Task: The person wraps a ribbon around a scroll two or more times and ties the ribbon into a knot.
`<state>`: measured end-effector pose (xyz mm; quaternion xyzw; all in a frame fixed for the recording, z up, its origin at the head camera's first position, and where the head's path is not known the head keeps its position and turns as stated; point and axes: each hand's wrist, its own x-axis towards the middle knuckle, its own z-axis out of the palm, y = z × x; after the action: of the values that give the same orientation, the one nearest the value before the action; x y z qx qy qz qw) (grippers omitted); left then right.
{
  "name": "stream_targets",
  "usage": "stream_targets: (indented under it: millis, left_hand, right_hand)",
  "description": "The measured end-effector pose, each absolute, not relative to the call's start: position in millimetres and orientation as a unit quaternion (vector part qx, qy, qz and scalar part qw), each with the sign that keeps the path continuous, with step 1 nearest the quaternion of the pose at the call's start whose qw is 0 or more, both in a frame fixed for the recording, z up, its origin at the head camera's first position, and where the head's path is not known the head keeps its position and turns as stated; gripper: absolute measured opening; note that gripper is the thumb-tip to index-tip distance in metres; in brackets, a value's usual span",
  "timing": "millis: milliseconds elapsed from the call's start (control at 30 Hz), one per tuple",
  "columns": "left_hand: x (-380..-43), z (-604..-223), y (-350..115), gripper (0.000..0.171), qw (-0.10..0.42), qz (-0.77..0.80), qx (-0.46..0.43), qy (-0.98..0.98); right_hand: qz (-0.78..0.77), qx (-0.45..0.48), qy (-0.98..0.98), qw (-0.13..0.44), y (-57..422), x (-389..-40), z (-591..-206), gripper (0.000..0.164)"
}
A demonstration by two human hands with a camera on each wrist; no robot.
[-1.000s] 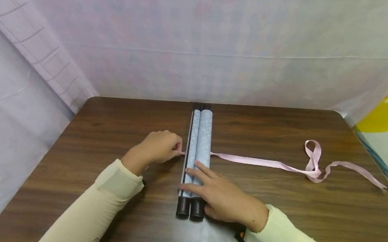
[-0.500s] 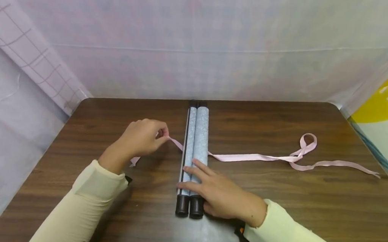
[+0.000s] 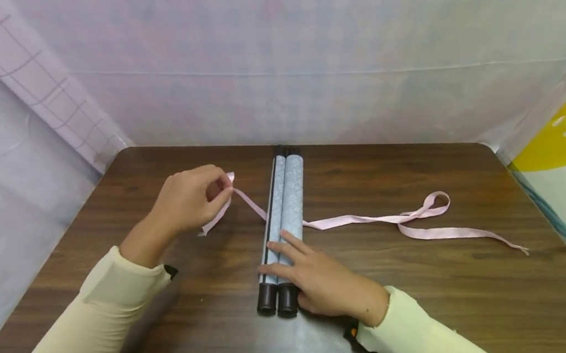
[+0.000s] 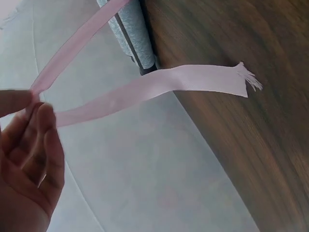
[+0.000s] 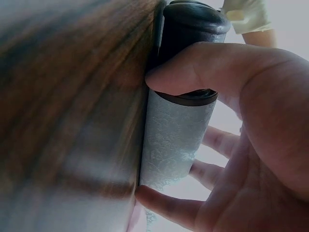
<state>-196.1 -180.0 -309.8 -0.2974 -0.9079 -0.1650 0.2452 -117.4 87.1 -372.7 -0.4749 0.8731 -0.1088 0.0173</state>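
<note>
A scroll (image 3: 294, 194), pale blue and rolled from both sides into two parallel rolls with dark end knobs (image 3: 267, 300), lies on the table pointing away from me. Under it crosses a pink ribbon (image 3: 344, 222), whose middle is hidden by the rolls. My left hand (image 3: 183, 199), left of the scroll, pinches the ribbon between thumb and fingertips; its short frayed tail (image 4: 207, 79) hangs loose in the left wrist view. My right hand (image 3: 324, 282) rests across the near part of the scroll with fingers spread. Its thumb (image 5: 178, 75) lies against a dark knob.
The ribbon's long end runs right, with a loop (image 3: 440, 199) and a tail reaching toward the right edge of the brown wooden table (image 3: 388, 173). A pale cloth backdrop (image 3: 272, 59) stands behind the table's far edge.
My left hand has moved left and up, drawing the pinched ribbon away from the scroll. The ribbon's right part has slid left with it. My right hand stays on the scroll.
</note>
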Motion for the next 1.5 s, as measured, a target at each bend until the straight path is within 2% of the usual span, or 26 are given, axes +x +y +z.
stream_targets:
  millis: [133, 267, 500, 867, 1067, 1300, 1500]
  left_hand:
    - [-192, -309, -187, 0.010, 0.303, -0.181, -0.300, -0.886]
    - [-190, -308, -196, 0.011, 0.332, -0.185, -0.291, -0.878]
    - [-188, -304, -215, 0.008, 0.354, -0.190, -0.258, -0.878]
    - [-185, -307, -244, 0.012, 0.364, -0.174, -0.201, -0.892]
    - [-179, -310, -253, 0.015, 0.304, -0.158, -0.138, -0.929]
    - [-176, -311, -260, 0.018, 0.168, -0.131, -0.054, -0.976]
    - [-177, -315, -269, 0.028, 0.058, -0.113, -0.028, -0.992]
  right_hand:
    - [-0.108, -0.482, 0.870, 0.010, 87, -119, -373, 0.084]
    - [-0.112, -0.483, 0.868, 0.009, 88, -120, -373, 0.083]
    - [-0.110, -0.479, 0.871, 0.015, 88, -120, -374, 0.083]
    - [-0.110, -0.474, 0.873, 0.023, 90, -118, -372, 0.084]
    - [-0.108, -0.474, 0.873, 0.022, 90, -116, -372, 0.084]
    - [-0.111, -0.477, 0.871, 0.021, 90, -116, -372, 0.083]
    - [-0.113, -0.477, 0.871, 0.025, 91, -116, -371, 0.083]
